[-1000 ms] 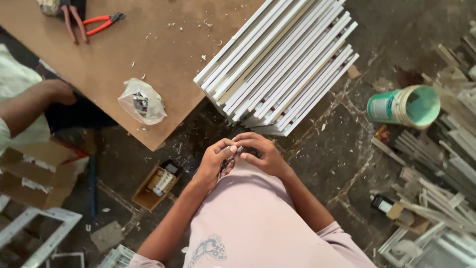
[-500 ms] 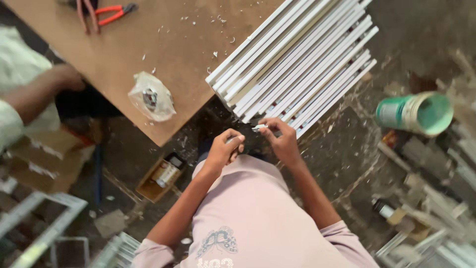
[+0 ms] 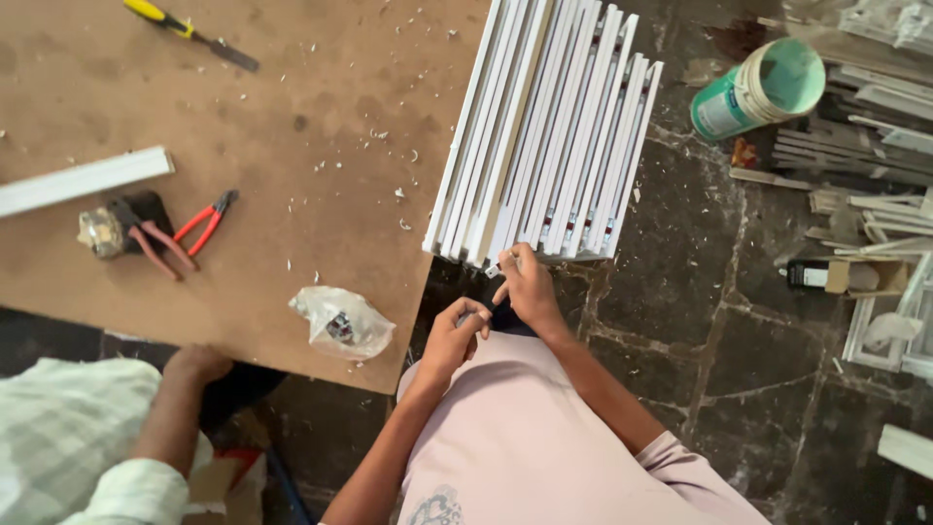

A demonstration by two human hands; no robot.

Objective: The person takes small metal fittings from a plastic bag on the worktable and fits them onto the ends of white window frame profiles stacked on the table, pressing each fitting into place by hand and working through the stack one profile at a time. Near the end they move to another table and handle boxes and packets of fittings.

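Right hand point(image 3: 525, 287) is raised to the near ends of the stack of white profile strips point(image 3: 549, 136); its fingers are curled, tips pinched close at the end of one strip, touching it; whether a small item sits between the tips cannot be told. Left hand point(image 3: 459, 335) is just beside and nearer, fingers folded nearly closed around something small and dark, too small to identify. The stack lies tilted, its far part on the right edge of the brown board tabletop point(image 3: 243, 117), its near ends overhanging the dark cracked stone floor point(image 3: 719, 321). White shavings are scattered over the board. On the board: a crumpled clear plastic bag point(image 3: 342, 323) with small hardware inside, near the near edge, left of the hands; red-handled pliers point(image 3: 206, 222) further left; a second pink-handled tool point(image 3: 146, 238) beside a foil-wrapped lump; a single white strip point(image 3: 83, 180) at the far left; a yellow-handled tool point(image 3: 190, 32) at the far edge. Another person's hand point(image 3: 197, 365) rests on the near board edge, sleeve pale checked. On the floor, right: a green-and-white cylindrical can point(image 3: 753, 89) lying on its side, far; a small dark bottle in an open cardboard box point(image 3: 846, 277), nearer; loose white offcuts point(image 3: 875, 97) piled along the right.
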